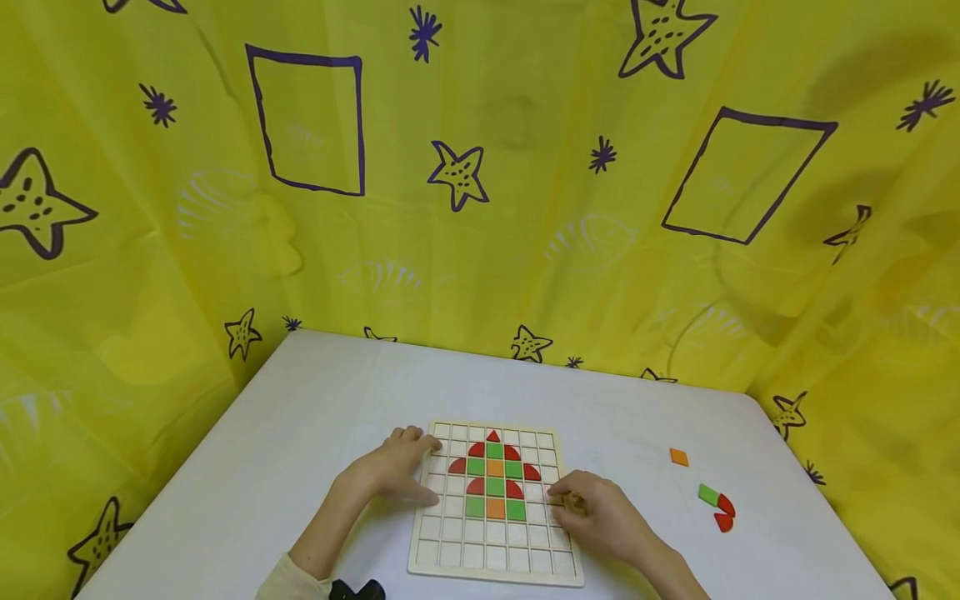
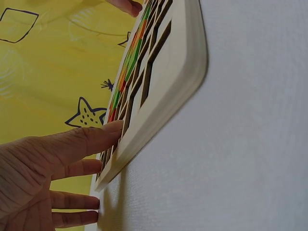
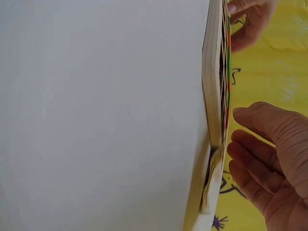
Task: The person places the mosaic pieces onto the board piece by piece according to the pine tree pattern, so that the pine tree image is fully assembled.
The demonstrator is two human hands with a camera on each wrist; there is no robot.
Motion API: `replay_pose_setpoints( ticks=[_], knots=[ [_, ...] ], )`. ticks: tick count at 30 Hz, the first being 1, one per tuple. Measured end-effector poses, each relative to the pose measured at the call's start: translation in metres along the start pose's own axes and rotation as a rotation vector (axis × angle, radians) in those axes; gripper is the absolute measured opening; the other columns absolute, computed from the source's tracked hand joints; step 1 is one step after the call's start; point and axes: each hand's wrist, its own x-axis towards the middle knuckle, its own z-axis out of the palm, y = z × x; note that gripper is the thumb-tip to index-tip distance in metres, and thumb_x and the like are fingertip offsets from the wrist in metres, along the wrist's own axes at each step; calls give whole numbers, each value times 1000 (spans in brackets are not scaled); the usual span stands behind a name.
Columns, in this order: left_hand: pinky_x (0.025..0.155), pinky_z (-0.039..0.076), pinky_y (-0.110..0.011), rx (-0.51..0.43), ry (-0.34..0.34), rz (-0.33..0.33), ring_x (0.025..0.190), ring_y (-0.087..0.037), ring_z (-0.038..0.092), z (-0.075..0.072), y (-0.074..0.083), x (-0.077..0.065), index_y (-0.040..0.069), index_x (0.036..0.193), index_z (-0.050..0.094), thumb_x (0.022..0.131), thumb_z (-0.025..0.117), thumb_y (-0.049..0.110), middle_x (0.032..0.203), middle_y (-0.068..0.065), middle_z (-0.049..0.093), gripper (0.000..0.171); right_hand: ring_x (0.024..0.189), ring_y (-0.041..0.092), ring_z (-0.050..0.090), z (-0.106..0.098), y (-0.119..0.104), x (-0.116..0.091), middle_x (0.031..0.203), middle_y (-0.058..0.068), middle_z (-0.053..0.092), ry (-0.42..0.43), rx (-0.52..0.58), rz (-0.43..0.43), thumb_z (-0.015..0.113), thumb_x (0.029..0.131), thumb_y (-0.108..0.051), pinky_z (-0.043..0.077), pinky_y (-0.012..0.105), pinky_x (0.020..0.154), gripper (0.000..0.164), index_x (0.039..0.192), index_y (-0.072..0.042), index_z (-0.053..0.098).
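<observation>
A pale wooden grid board lies on the white table. Red, green and orange flat pieces, among them a red triangle and an orange square, form a tree-like figure in its cells. My left hand is at the board's left edge, fingers spread; in the left wrist view its thumb touches the rim. Beside the right edge is my right hand, its fingers loosely bent. In the right wrist view thumb and fingers stand apart, with nothing seen between them.
Right of the board lie loose pieces: an orange square, a green square and two red rounded pieces, one lower. A black object shows at the bottom edge. A yellow patterned curtain surrounds the table.
</observation>
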Motion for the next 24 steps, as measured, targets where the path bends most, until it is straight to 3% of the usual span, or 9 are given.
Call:
replay_pose_setpoints(
  ticks=[9, 15, 24],
  knots=[
    [108, 42, -60, -3, 0, 8, 129, -41, 47, 2, -2, 1, 10, 132, 62, 73, 89, 34, 138, -20, 53, 69, 85, 4, 60, -17, 27, -10, 96, -12, 70, 48, -36, 130, 81, 87, -13, 54, 28, 77, 17, 101, -18, 74],
    [107, 43, -61, -13, -3, -1, 130, -40, 46, 1, 0, 1, 11, 134, 62, 74, 89, 34, 139, -18, 53, 70, 85, 10, 61, -32, 45, -19, 99, -8, 72, 98, -69, 210, 81, 85, -11, 53, 29, 75, 19, 102, -16, 74],
    [106, 43, -61, -12, 3, 2, 128, -41, 47, -2, 1, -1, 9, 132, 62, 74, 89, 33, 137, -19, 53, 69, 88, 16, 65, -49, 69, -27, 99, -2, 73, 180, -99, 203, 82, 83, -7, 54, 30, 73, 19, 100, -12, 75]
  ],
)
